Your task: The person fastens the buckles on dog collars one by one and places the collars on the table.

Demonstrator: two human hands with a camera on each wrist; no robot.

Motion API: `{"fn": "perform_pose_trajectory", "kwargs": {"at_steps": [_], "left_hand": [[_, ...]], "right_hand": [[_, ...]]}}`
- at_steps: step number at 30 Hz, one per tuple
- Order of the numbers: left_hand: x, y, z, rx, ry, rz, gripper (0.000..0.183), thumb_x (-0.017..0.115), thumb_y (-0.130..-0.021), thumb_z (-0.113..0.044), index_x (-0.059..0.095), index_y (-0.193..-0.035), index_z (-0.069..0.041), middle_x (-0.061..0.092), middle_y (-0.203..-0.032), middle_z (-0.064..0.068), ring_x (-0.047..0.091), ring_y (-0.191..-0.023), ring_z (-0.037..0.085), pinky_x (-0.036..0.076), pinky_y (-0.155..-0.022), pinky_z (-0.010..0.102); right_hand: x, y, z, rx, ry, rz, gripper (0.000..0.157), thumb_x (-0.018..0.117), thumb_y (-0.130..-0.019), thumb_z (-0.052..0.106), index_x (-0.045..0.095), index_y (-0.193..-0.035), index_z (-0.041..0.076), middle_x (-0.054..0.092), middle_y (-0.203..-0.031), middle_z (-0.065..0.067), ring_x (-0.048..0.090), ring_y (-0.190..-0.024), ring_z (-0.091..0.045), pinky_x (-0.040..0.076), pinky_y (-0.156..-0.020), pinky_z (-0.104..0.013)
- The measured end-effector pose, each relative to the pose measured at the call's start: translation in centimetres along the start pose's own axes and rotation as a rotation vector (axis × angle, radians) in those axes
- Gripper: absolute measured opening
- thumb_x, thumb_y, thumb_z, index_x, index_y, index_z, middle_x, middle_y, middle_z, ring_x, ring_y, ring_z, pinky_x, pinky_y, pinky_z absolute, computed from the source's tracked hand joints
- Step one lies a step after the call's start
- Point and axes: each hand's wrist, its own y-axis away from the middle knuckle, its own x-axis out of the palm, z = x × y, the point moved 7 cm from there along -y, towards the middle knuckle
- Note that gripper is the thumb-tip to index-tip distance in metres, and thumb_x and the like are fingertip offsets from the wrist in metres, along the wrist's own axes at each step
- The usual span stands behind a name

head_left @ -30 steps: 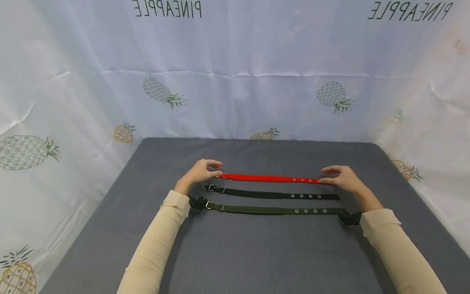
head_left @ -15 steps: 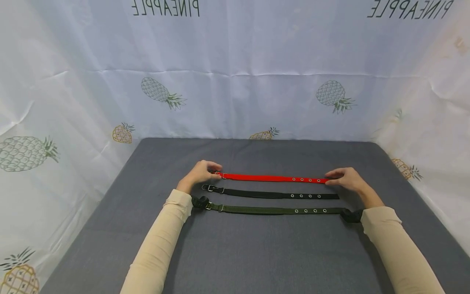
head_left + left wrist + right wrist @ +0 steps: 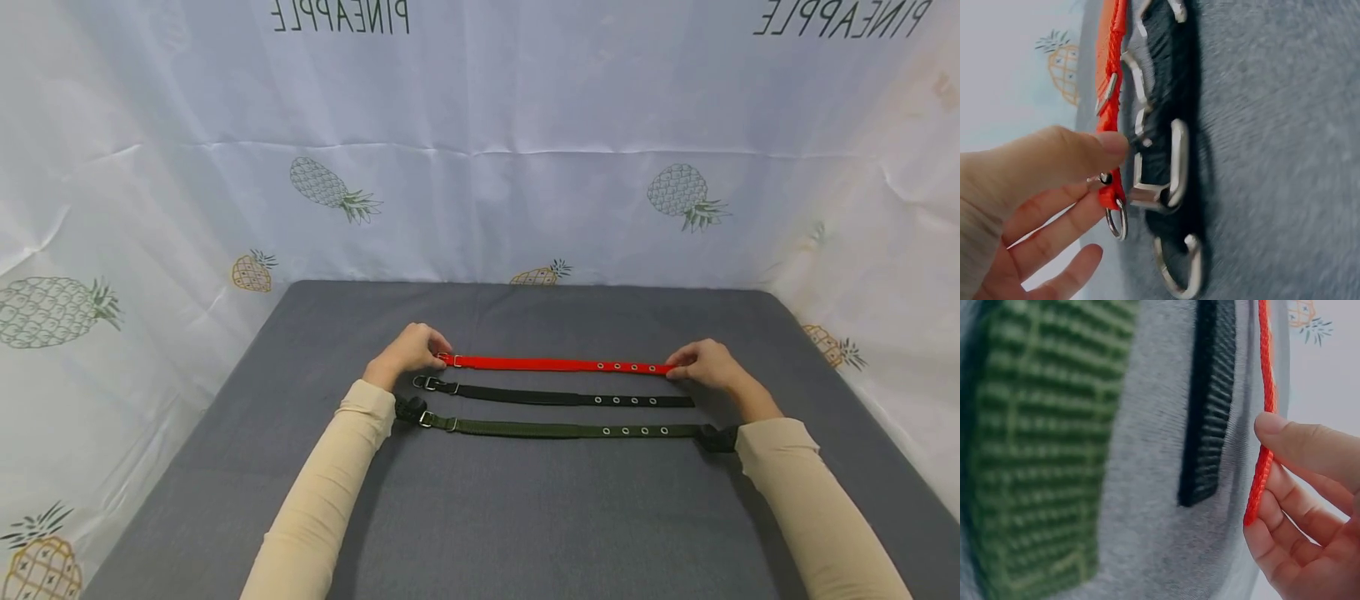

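Note:
A red collar point(image 3: 525, 363) with metal eyelets stretches sideways, the farthest of three collars. At its buckle end, my left hand point(image 3: 411, 347) pinches it between thumb and fingers; a metal ring point(image 3: 1124, 226) dangles below the grip. The eyelet end is held by my right hand point(image 3: 708, 365), its thumb pressing one face, with the red tip point(image 3: 1252, 512) sticking out past it. Nearer to me lies a black collar point(image 3: 525, 396), its buckle point(image 3: 1179, 162) close beside my left thumb. Nearest is a green collar point(image 3: 525, 429), parallel to the others.
The collars lie on a grey cloth-covered table point(image 3: 555, 517). Behind and at both sides hangs a white curtain point(image 3: 480, 208) printed with pineapples. Dark wrist cameras overlap both ends of the green collar in the head view.
Both hands have closed from loosely spread fingers to a pinch on the red collar's ends. The right hand moved slightly right. The black and green collars stayed in place.

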Motion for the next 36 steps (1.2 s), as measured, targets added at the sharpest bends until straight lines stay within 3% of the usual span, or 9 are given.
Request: {"fn": "perform_pose_trajectory", "kwargs": {"at_steps": [5,11,19,25,36], "left_hand": [[-0.8,0.4,0.0,-0.004,0.036,-0.008,0.023,0.072,-0.084,-0.010,0.074,-0.106,-0.005,0.074,-0.102,0.014,0.067,-0.093,0.025,0.056,-0.083,0.037],[-1.8,1.1,0.0,0.014,0.103,-0.020,0.022,0.070,-0.087,-0.010,0.073,-0.107,-0.003,0.074,-0.104,0.015,0.068,-0.094,0.026,0.057,-0.081,0.037],[-3.0,2.1,-0.3,0.058,0.120,-0.061,0.022,0.065,-0.091,-0.011,0.072,-0.110,-0.003,0.073,-0.105,0.016,0.067,-0.094,0.027,0.056,-0.080,0.038],[-3.9,2.9,-0.4,0.078,0.161,-0.105,0.023,0.062,-0.093,-0.011,0.070,-0.112,-0.001,0.072,-0.107,0.019,0.068,-0.092,0.027,0.056,-0.080,0.039],[-4.7,4.2,-0.3,0.083,0.227,-0.214,0.024,0.060,-0.094,-0.010,0.068,-0.113,0.000,0.071,-0.104,0.020,0.063,-0.080,0.020,0.048,-0.068,0.024]], "right_hand": [[-0.5,0.3,0.4,-0.022,-0.003,-0.007,0.026,0.072,-0.085,0.017,0.071,-0.099,-0.005,0.069,-0.100,-0.025,0.060,-0.084,-0.024,0.049,-0.069,-0.033],[-0.8,0.8,0.9,-0.043,-0.039,0.007,0.028,0.068,-0.089,0.017,0.069,-0.105,-0.005,0.067,-0.108,-0.028,0.061,-0.096,-0.036,0.053,-0.079,-0.048],[-1.7,1.4,1.9,-0.067,-0.042,0.009,0.030,0.066,-0.092,0.020,0.067,-0.109,-0.006,0.070,-0.103,-0.024,0.061,-0.089,-0.024,0.051,-0.071,-0.035],[-2.5,2.0,2.4,-0.073,-0.057,-0.019,0.033,0.063,-0.094,0.022,0.067,-0.112,-0.005,0.070,-0.103,-0.024,0.065,-0.089,-0.024,0.054,-0.074,-0.042],[-4.1,3.0,3.7,-0.094,-0.049,-0.093,0.035,0.059,-0.097,0.025,0.068,-0.109,-0.007,0.072,-0.086,-0.021,0.061,-0.066,-0.010,0.045,-0.062,-0.028]]}}
